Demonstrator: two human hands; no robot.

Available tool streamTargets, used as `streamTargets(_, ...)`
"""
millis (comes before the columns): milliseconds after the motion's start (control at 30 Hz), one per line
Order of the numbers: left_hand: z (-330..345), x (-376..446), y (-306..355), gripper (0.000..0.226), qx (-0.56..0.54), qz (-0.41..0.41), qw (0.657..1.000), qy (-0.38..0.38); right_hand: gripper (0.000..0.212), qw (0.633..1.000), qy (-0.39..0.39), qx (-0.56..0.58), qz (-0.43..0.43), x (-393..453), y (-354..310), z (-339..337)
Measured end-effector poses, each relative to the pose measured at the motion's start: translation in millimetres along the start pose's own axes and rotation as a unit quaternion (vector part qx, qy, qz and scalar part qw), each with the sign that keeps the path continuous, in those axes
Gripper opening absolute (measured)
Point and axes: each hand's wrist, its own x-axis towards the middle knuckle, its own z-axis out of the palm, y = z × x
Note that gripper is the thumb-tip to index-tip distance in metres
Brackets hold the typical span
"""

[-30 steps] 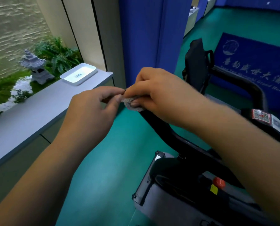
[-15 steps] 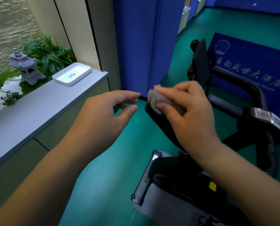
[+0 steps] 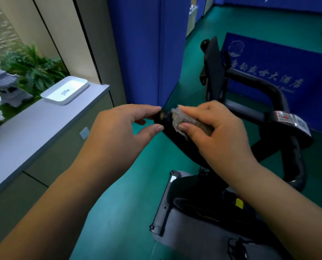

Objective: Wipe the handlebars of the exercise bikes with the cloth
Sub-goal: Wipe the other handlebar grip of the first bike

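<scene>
Since the earlier frame, right hand (image 3: 220, 134) is clenching the cloth (image 3: 184, 120) around the near-left handlebar (image 3: 163, 117) end; left hand (image 3: 118, 132), fingers loose and parted, is now touching its tip. Far-right mat (image 3: 280, 72) writing unreadable.

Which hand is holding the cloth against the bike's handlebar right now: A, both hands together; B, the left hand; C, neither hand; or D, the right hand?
D: the right hand wraps the cloth around the handlebar, while the left hand holds none of it.

cloth (image 3: 182, 120) mostly hidden, tray (image 3: 66, 90) print unreadable
</scene>
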Motion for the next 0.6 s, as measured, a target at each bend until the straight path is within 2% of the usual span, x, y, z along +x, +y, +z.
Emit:
streamTargets(133,-0.1,0.2,0.7,0.032,0.011,0.011,1.000,0.010,0.033,1.000,-0.029,-0.005,-0.004,3.6,1.5,-1.6)
streamTargets(300,2.7,-3.0,4.3,0.033,0.032,0.036,0.998,0.034,0.029,0.991,-0.120,-0.055,0.028,-33.5,27.1,-45.0)
streamTargets(367,4.2,-2.0,4.5,0.034,0.077,0.071,0.993,0.048,0.030,0.993,-0.108,-0.052,0.014,-34.3,29.3,-43.5)
streamTargets(500,6.3,0.6,5.2,0.034,0.144,0.130,0.979,0.064,0.029,0.999,-0.031,-0.003,-0.016,-15.2,15.9,-15.7)
streamTargets(600,10.7,-2.2,7.5,0.033,0.167,0.180,0.967,0.063,0.030,0.998,-0.059,-0.015,-0.022,-16.9,20.0,-20.4)
